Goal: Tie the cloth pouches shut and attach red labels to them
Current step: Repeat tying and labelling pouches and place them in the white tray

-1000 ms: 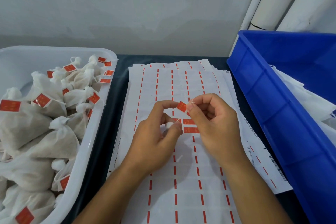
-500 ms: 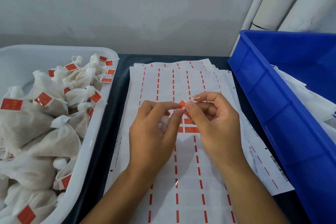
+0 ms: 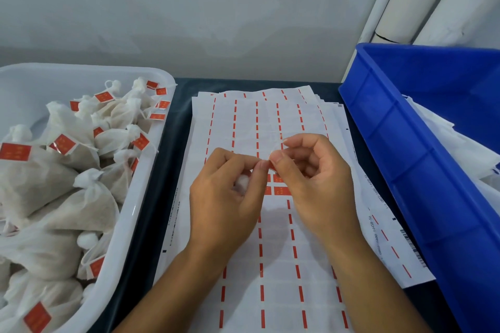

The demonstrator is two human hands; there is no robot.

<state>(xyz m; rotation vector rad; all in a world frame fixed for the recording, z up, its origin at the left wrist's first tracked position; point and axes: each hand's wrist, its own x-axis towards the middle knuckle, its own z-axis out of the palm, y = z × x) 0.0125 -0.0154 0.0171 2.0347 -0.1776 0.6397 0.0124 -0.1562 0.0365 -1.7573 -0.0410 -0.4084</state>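
Head view had both my hands meeting over the label sheets (image 3: pixel 270 265) spread on the counter (image 3: pixel 151 197). My left hand (image 3: pixel 224 197) was curled round a small white tuft, the gathered neck of a cloth pouch (image 3: pixel 241 184) as far as I could tell, with the rest of it hidden under my palm. My right hand (image 3: pixel 313 178) had its grip closed in a pinch, thumb and forefinger tips pressed together right against my left fingertips. The red label (image 3: pixel 272 167) was barely a sliver showing there, so I couldn't say for sure how much of it was stuck down.

I'd call this the labelling step: pouch already tied, label being folded onto the string. Next move would need a firm squeeze so the sticky halves line up and close on the string, not on my skin.

A few unpeeled labels (image 3: pixel 280 190) sat on the sheet just below the grip. The white tub (image 3: pixel 140 197) of finished pouches (image 3: pixel 89 197) was well off to the left, where this one probably goes. The blue crate (image 3: pixel 405 157) sat to the right.
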